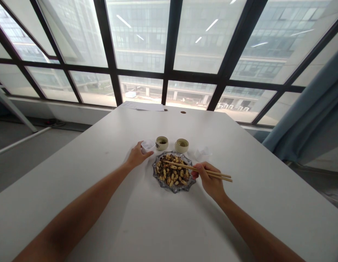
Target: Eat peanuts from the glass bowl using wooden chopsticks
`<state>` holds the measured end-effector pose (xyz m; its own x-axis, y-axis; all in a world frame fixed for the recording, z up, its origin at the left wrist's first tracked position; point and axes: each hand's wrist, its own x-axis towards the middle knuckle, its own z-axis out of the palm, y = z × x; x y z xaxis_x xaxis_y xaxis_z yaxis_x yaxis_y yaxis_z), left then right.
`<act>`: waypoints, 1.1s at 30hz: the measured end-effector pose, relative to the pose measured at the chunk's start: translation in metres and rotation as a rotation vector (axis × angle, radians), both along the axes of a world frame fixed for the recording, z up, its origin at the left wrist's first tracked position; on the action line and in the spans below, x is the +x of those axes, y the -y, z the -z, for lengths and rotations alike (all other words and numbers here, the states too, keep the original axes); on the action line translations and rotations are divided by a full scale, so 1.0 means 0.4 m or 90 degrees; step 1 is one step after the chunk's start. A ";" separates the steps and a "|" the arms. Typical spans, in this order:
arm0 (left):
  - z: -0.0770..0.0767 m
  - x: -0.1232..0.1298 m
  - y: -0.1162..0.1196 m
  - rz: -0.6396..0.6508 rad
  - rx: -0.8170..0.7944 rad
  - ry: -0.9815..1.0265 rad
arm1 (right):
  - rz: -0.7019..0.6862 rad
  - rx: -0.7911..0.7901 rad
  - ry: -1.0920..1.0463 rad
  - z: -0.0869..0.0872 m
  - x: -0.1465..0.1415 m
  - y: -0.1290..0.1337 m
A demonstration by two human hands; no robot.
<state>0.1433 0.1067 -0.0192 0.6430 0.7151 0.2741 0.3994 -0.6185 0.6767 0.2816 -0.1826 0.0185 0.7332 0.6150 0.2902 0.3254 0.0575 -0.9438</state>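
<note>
A scalloped glass dish [174, 190] stands in the middle of the white table, full of peanuts in the shell [171, 176] mixed with dark seeds. My right hand [209, 178] is closed on a pair of wooden chopsticks [185, 166], whose tips reach over the far left of the heap. Whether the tips pinch anything is too small to tell. On the left, my left hand [138, 154] grips a small white cup [148, 146] by its side. Two pale green cups [161, 143] with dark marks or contents stand just behind the dish, the right cup [181, 145] slightly apart.
A translucent white item [203, 153], perhaps more small cups, lies right of the green cups. Papers [143, 106] lie at the table's far edge beside a round brown spot [183, 112]. Large windows stand behind; a blue curtain [305, 109] hangs at right.
</note>
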 end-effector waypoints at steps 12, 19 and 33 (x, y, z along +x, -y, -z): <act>-0.007 0.000 0.007 0.005 0.015 -0.008 | 0.082 0.113 -0.184 0.033 0.034 -0.008; -0.004 0.001 0.006 0.012 0.010 -0.002 | 0.109 0.155 -0.346 0.055 0.044 -0.011; 0.026 0.006 -0.018 0.031 0.138 0.117 | 0.183 0.250 -0.510 0.067 0.057 -0.008</act>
<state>0.1459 0.1139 -0.0296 0.6004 0.5966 0.5325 0.2479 -0.7719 0.5854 0.3043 -0.1796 -0.0085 0.9129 0.3448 -0.2184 -0.3621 0.4373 -0.8232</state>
